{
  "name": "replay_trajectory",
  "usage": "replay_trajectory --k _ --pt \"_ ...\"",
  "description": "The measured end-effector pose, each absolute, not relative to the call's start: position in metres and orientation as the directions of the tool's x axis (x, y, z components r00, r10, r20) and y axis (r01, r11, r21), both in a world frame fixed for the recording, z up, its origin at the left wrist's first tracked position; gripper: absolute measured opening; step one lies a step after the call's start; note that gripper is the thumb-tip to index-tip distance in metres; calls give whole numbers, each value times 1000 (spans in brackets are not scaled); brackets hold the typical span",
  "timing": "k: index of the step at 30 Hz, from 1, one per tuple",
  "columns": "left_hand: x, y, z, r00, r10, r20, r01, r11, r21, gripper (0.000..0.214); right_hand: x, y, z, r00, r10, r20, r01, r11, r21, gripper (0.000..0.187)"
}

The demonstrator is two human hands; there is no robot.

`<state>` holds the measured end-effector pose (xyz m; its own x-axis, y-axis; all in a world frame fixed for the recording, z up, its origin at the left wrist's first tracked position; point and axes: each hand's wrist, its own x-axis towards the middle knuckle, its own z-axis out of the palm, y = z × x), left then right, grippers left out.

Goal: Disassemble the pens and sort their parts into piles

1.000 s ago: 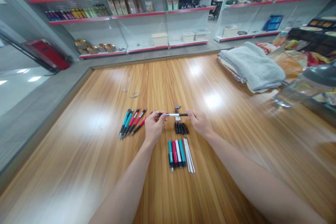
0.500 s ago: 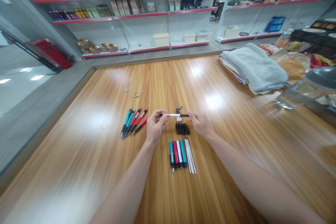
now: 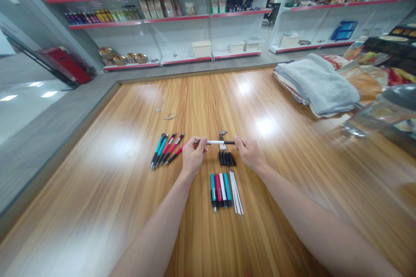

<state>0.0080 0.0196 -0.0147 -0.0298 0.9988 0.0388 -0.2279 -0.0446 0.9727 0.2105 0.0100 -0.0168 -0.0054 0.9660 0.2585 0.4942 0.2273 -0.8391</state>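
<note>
In the head view, the left hand (image 3: 194, 154) and right hand (image 3: 248, 151) pinch opposite ends of a white-and-black pen (image 3: 216, 142) between thumb and fingers, seemingly just beyond the row of black grips (image 3: 226, 159), though its height is hard to judge. Left of the grips lie teal and red pens (image 3: 167, 149); nearer the person than the grips, coloured barrels (image 3: 218, 188) lie beside white refills (image 3: 236, 192).

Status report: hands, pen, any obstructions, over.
Left hand gripping white-and-black pen. Right hand pinching its black end. Pen roughly level. Nothing seen blocking it.
</note>
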Motion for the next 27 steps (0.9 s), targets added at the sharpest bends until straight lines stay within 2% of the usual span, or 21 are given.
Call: replay_trajectory --k 13,27 --pt "8 20 -13 -30 998 64 -277 -69 958 21 210 10 -16 4 968 252 491 218 -843 53" --pt "7 19 -15 -20 992 127 -260 -128 957 27 210 11 -17 5 969 247 488 214 -846 52"
